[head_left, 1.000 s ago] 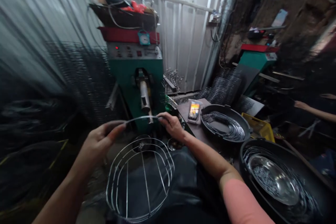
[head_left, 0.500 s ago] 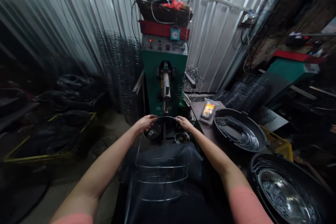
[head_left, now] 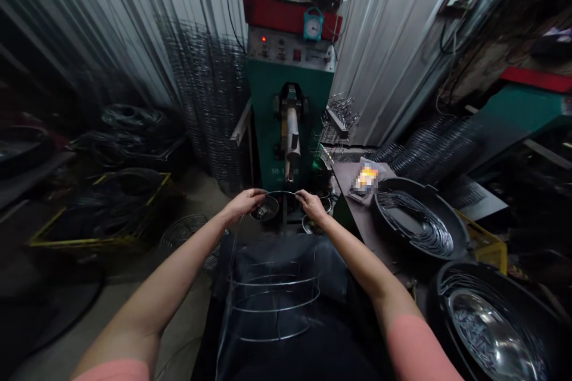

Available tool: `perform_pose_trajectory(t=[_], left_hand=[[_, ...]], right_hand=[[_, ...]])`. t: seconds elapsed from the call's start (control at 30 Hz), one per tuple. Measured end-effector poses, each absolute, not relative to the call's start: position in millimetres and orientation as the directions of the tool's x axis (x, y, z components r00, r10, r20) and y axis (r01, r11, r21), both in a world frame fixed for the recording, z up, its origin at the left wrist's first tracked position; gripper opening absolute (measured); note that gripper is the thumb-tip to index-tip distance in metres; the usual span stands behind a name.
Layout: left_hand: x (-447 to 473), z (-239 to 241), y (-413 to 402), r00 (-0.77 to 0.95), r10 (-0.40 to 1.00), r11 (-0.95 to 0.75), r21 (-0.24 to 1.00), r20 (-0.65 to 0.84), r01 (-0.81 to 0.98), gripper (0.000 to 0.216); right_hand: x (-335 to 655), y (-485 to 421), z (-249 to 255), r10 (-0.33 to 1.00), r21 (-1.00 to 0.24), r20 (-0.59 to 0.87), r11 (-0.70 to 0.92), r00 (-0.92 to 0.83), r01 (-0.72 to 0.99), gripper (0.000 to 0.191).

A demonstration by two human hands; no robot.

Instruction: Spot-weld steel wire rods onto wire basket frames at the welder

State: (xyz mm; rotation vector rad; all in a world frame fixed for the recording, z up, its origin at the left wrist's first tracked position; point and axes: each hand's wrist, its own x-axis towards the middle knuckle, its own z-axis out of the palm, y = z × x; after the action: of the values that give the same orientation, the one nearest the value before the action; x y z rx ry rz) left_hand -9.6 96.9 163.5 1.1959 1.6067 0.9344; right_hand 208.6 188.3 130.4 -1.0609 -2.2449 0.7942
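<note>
Both of my hands grip the top ring of a wire cage [head_left: 274, 294] that rests over my lap. My left hand [head_left: 243, 202] is closed on the ring's left side and my right hand [head_left: 309, 205] is closed on its right side. The ring sits just below the silver electrode arm [head_left: 291, 138] of a green welding machine [head_left: 288, 101] in front of me. The cage's hoops and vertical wires hang down toward me. A small metal bowl [head_left: 266, 209] sits under the ring between my hands.
On the bench to the right lie a phone [head_left: 364, 178], a black pan of curved wires [head_left: 413, 223] and a larger black pan with a steel bowl [head_left: 491, 333]. Wire mesh stacks [head_left: 201, 95] lean on the corrugated wall. A yellow crate [head_left: 102, 214] stands on the left.
The cage has swung from lying open toward me to standing with its ring held up by the machine. Both hands moved forward and closer together; the view panned left.
</note>
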Motion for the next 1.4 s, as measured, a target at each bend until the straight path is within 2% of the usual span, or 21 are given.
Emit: perform_pose_trajectory(t=[0.2,0.33,0.53,0.63,0.8,0.97,1.23,1.4], left_hand=[[-18,152,107,-0.097,0.992,0.110,0.901,-0.076,0.420,0.048],[-22,144,113,-0.037,0.998,-0.018,0.855,0.044,0.519,0.045],[-22,145,115,0.092,0.984,-0.176,0.712,0.156,0.680,0.039],[-21,145,116,0.133,0.975,-0.215,0.640,0.176,0.738,0.038],[-17,140,123,0.166,0.964,-0.257,0.569,0.208,0.781,0.034],[-12,141,139,0.161,0.958,-0.267,0.538,0.237,0.800,0.032],[-9,149,165,0.127,0.959,-0.253,0.565,0.253,0.785,0.029],[-12,147,169,0.120,0.963,-0.244,0.590,0.242,0.770,0.029]], right_hand=[[207,188,131,0.805,-0.564,0.189,0.557,-0.562,0.609,0.029],[207,186,133,0.763,-0.392,0.195,0.637,-0.616,0.664,0.028],[206,179,140,0.761,-0.104,0.028,0.647,-0.648,0.755,0.044],[204,176,144,0.769,-0.009,-0.035,0.639,-0.639,0.769,0.049],[203,177,153,0.773,0.033,-0.072,0.633,-0.630,0.773,0.048],[207,190,163,0.770,0.040,-0.039,0.638,-0.637,0.769,0.046],[207,215,173,0.772,0.050,-0.011,0.635,-0.635,0.771,0.041],[204,218,177,0.769,0.010,-0.016,0.639,-0.639,0.769,0.037]])
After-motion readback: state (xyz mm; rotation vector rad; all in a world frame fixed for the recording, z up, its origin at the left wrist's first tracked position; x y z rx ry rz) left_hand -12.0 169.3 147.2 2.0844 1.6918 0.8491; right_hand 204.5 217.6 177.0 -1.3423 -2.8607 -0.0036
